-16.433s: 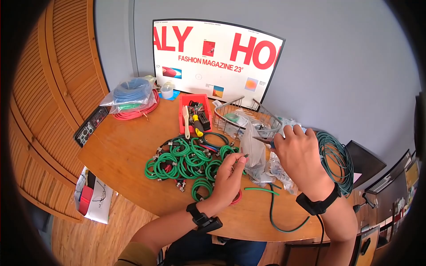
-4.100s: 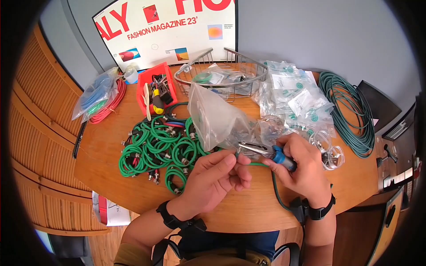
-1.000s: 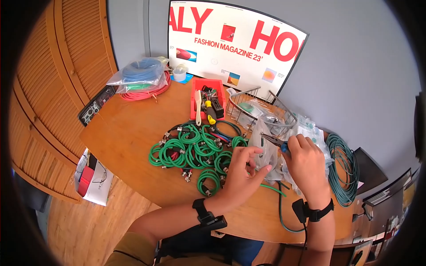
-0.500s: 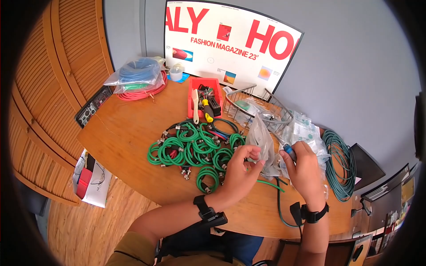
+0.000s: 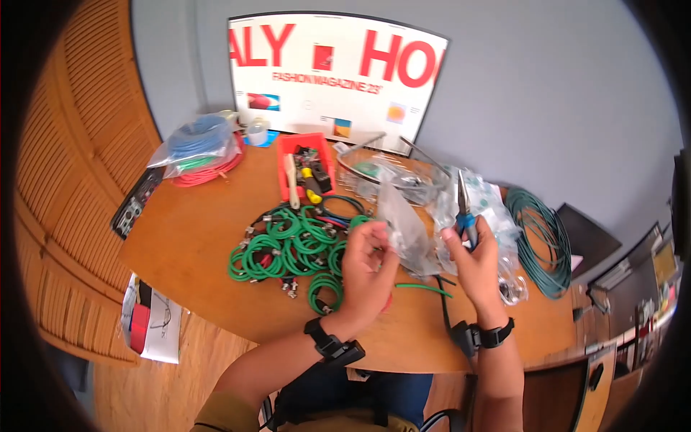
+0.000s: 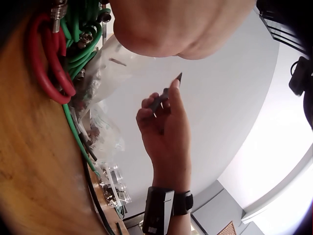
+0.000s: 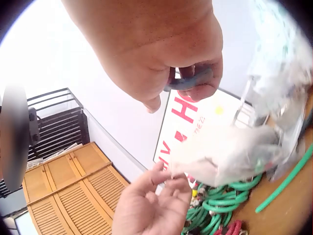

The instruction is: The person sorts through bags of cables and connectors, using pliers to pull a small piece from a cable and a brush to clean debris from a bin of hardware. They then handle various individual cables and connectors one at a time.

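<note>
My right hand (image 5: pixel 481 268) grips a pair of needle-nose pliers (image 5: pixel 463 193) by the blue handles, nose pointing up. The right wrist view shows the blue handle (image 7: pixel 195 78) inside the curled fingers. My left hand (image 5: pixel 368 273) is raised over the green cables with fingers bent. Its fingertips come right at the edge of a frosted plastic bag (image 5: pixel 409 234); I cannot tell whether they pinch anything. In the right wrist view this bag (image 7: pixel 230 154) overlaps the left fingertips. Short coiled green cables (image 5: pixel 284 248) with metal connectors lie heaped below the left hand.
A red bin (image 5: pixel 284 183) of tools and a wire basket (image 5: pixel 425 191) stand at the back. Clear packets (image 5: pixel 475 191) and a dark green cable coil (image 5: pixel 515 216) lie right. A loose green cable piece (image 5: pixel 421 286) lies in front. Bagged blue cable (image 5: pixel 194 140) sits far left.
Over the last second the pliers have swung from pointing left at the bag to pointing upward, away from the left hand. The head view has shifted; the left hand stays near the bag.
</note>
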`<state>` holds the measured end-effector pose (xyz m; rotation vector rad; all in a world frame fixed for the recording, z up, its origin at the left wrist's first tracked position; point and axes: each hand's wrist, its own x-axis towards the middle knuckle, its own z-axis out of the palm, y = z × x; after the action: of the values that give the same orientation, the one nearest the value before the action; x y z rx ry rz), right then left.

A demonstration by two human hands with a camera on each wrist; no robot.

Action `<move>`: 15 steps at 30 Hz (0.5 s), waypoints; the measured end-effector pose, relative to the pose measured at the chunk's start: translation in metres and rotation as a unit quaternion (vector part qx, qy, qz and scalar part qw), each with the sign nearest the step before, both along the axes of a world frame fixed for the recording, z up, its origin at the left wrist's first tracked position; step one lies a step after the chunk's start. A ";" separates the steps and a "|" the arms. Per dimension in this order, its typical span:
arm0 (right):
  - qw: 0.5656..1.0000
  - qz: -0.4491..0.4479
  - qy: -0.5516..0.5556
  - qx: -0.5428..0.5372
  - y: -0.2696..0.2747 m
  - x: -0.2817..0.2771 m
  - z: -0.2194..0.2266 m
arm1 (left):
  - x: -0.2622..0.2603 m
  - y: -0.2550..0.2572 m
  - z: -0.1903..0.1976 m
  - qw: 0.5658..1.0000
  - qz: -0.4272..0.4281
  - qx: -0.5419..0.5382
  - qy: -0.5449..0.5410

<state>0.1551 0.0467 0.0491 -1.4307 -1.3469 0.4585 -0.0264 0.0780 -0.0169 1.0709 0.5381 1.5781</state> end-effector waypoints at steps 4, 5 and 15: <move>0.996 -0.031 -0.046 -0.070 -0.049 0.042 0.005 | -0.003 0.002 -0.004 0.999 0.008 -0.015 0.029; 0.981 0.002 -0.186 -0.055 -0.063 0.044 0.005 | -0.004 0.002 -0.003 0.999 0.016 -0.024 0.039; 0.909 0.097 -0.404 -0.022 -0.099 0.019 -0.046 | -0.001 0.002 -0.002 0.998 -0.010 -0.058 0.032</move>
<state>0.1743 -0.0519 0.0032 -1.5998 -2.1611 -0.0100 -0.0275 0.0798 -0.0187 1.0380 0.6524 1.4811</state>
